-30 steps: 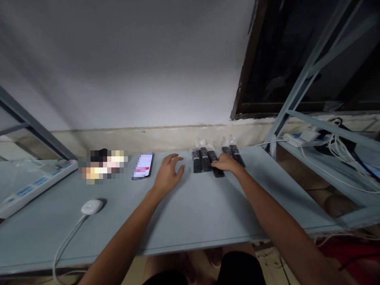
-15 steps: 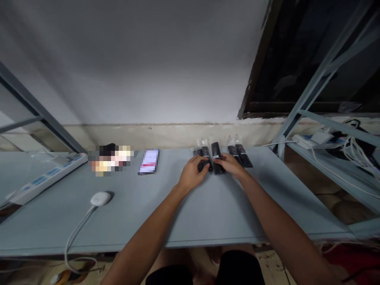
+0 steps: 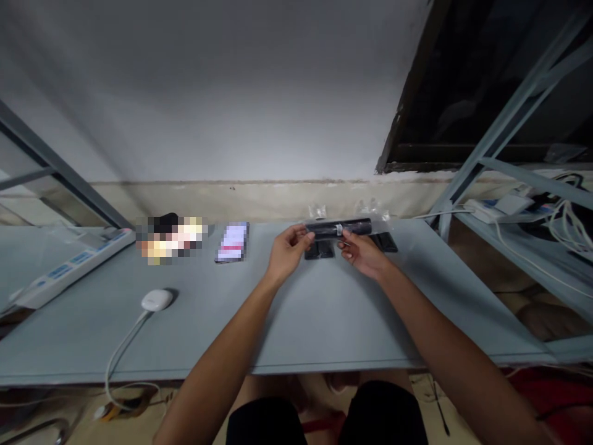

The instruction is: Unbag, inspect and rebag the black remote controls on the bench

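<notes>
A long black item in a clear plastic bag [image 3: 356, 226] lies crosswise in the air between my hands, over the table; its exact kind does not show. My left hand [image 3: 288, 250] pinches its left end between thumb and fingers. Toward its middle, beside a small white label, my right hand [image 3: 364, 252] grips it with thumb and fingertips. Below and behind it lie several similar black packages in clear bags, a pair on the left [image 3: 319, 250] and others on the right [image 3: 388, 242], partly hidden by the held one and my right hand.
A phone [image 3: 232, 242] with a lit screen lies left of my hands, beside a blurred-out object [image 3: 171, 240]. A white round charger [image 3: 156, 300] trails a cable over the front edge. A power strip [image 3: 74, 269] stands at left; metal frames flank the blue-grey table [image 3: 315, 327].
One black package has been lifted off the table and turned from pointing away to lying crosswise. My left hand has moved from the left packages to this one's left end.
</notes>
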`<state>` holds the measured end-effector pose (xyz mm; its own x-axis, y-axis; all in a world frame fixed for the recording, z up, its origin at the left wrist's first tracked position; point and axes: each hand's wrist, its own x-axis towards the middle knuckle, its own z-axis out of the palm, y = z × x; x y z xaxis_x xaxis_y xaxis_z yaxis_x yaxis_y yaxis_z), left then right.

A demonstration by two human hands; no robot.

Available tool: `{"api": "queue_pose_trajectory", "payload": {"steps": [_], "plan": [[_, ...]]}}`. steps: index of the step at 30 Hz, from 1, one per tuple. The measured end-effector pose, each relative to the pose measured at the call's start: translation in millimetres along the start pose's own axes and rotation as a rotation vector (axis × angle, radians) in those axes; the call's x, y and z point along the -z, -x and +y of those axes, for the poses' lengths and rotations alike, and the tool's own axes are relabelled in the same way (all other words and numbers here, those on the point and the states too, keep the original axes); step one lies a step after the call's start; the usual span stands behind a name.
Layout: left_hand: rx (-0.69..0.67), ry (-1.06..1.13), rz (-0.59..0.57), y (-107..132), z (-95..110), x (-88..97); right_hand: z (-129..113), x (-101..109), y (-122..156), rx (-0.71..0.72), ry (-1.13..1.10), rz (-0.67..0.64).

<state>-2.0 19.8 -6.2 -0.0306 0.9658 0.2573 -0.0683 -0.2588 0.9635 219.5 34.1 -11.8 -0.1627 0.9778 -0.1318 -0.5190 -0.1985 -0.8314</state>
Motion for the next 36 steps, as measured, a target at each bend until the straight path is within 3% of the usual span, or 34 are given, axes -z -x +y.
{"api": "queue_pose_trajectory", "payload": {"steps": [4,7,14,19,30,36], "plan": [[-0.126,0.039,0.258,-2,13,7.6,-12,14,-5,-0.034,-0.095,-0.026],[-0.215,0.040,0.342,-1,23,9.4,-15,22,-7,-0.099,-0.093,-0.081],[-0.307,-0.094,0.302,3,30,7.3,-1,28,-9,-0.251,-0.069,-0.202],[-0.284,-0.129,0.364,4,35,7.1,-6,34,-7,-0.321,-0.038,-0.293],[-0.236,0.064,0.342,2,38,5.9,-13,47,4,-0.389,0.139,-0.566],[-0.224,0.114,0.340,-2,36,9.4,-13,47,4,-0.420,0.162,-0.622]]}}
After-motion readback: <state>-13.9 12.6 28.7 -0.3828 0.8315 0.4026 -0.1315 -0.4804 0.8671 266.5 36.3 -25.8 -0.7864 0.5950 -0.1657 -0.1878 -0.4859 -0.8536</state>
